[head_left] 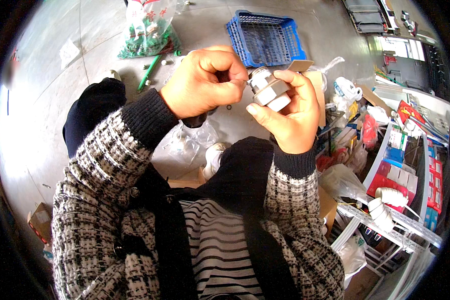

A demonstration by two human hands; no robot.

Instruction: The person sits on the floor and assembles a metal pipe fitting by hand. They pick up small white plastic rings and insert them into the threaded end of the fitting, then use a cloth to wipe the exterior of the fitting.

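Silvery fitting (270, 91) with a white lower end; we see it raised above the floor (102, 30), in the right hand (299, 120), grip curled around its sides. Left hand (202, 77) at the fitting's ringed end, grip pinched together; whether anything sits between, we cannot tell. Blue crate (301, 56) beyond.

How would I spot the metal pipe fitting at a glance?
Find the blue plastic crate on the floor. Just below it in the picture, the person's right hand holds the metal pipe fitting. Its silvery, faceted nut and pale end set it apart from brown cardboard nearby.
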